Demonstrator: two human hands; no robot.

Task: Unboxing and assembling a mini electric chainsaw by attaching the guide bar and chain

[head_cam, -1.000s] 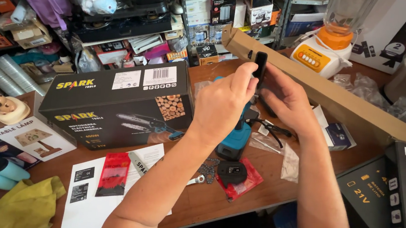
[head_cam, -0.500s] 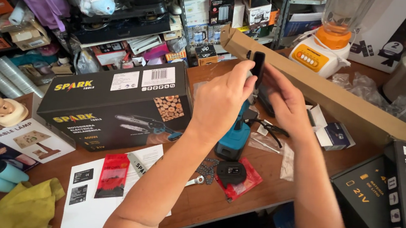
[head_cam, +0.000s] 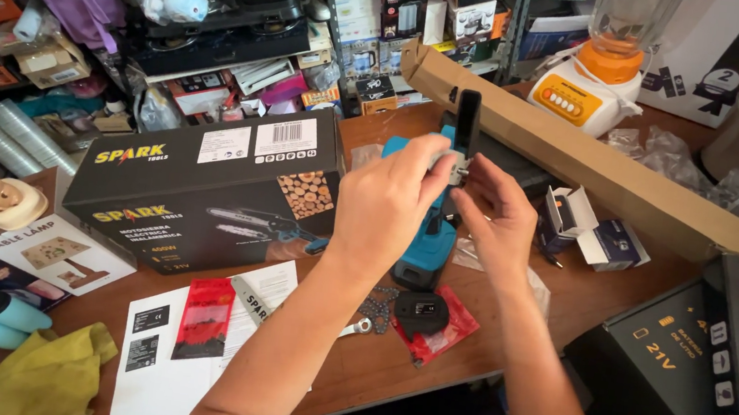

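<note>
A small blue power tool (head_cam: 433, 242) stands upright on the wooden table (head_cam: 579, 298), a black flat bar (head_cam: 467, 122) sticking up from its top. My left hand (head_cam: 386, 202) grips the tool's upper body from the left. My right hand (head_cam: 498, 223) pinches a small silver-grey part at the bar's base. In front of the tool lie a loose saw chain (head_cam: 373, 308), a black round cover (head_cam: 421, 311) on a red packet, and a small wrench (head_cam: 355, 329).
A black tool box (head_cam: 198, 185) lies to the left, printed sheets (head_cam: 191, 335) and a yellow cloth (head_cam: 41, 374) in front of it. A long cardboard box (head_cam: 594, 162) runs behind. Dark boxes (head_cam: 699, 379) fill the right; an orange-and-white blender (head_cam: 593, 85) stands behind.
Both hands have stayed on the top of the blue tool, with only slight finger shifts at the bar's base. The view has drifted a little.
</note>
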